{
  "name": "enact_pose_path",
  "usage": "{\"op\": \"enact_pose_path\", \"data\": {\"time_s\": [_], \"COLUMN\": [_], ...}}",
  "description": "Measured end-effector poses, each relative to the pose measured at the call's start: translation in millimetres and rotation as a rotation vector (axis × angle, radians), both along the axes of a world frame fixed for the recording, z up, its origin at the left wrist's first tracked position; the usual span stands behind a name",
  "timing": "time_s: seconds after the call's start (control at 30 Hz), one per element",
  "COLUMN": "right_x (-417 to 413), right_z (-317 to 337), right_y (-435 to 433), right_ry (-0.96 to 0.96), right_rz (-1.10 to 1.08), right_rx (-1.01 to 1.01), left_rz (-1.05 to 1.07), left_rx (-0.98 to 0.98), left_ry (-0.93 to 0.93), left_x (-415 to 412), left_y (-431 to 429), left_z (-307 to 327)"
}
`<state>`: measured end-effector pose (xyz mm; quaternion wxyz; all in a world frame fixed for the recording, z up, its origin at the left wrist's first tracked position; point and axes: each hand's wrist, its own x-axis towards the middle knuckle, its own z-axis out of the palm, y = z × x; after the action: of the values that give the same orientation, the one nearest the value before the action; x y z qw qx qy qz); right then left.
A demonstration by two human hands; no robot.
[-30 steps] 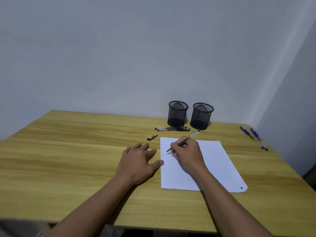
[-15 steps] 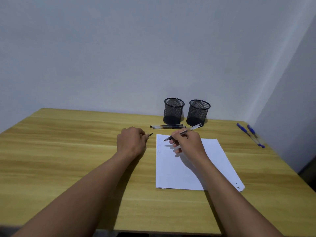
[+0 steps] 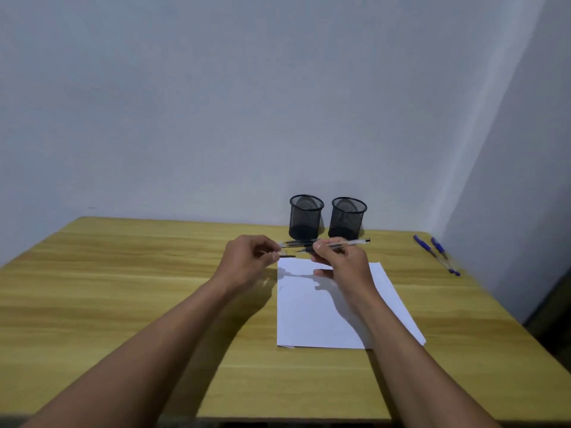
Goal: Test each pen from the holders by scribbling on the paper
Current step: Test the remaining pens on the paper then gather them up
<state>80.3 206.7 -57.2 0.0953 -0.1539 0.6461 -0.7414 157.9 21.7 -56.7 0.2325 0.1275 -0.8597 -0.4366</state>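
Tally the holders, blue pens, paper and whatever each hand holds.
Holders: 2
Blue pens: 2
Paper: 1
Pen in right hand: 1
Cap in left hand: 1
Total: 7
Black pens by the holders lie bunched; not counted.

One wide-angle view only, worn on the head — it faces forward and down across the table (image 3: 108,288) from close above its near edge, toward the wall (image 3: 216,103) that fills the upper half
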Motion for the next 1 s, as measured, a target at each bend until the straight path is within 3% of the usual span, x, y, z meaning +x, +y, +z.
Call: {"op": "enact_pose_path", "data": {"time_s": [0.23, 0.47, 0.8, 0.87, 1.0], "right_x": [4, 10, 2, -3, -10], "right_z": [12, 24, 33, 38, 50], "right_y": [13, 21, 36, 45, 55], "right_ry": [0.021, 0.019, -0.072, -0.009, 0.246], "right_rz": [0.067, 0.089, 0.141, 0.103, 0.098], "right_rx": [0.022, -0.074, -0.078, -0.023, 0.277], "left_rz": [-0.132, -0.195, -0.175, -0.160, -0.152], "left_rx": [0.067, 0.479, 0.542, 0.538, 0.503], "left_ry": [0.044, 0.110, 0.052, 0.052, 0.060], "left_x": [0, 5, 6, 7, 7], "left_y": [22, 44, 43, 39, 35], "left_z": [17, 30, 37, 38, 39]}}
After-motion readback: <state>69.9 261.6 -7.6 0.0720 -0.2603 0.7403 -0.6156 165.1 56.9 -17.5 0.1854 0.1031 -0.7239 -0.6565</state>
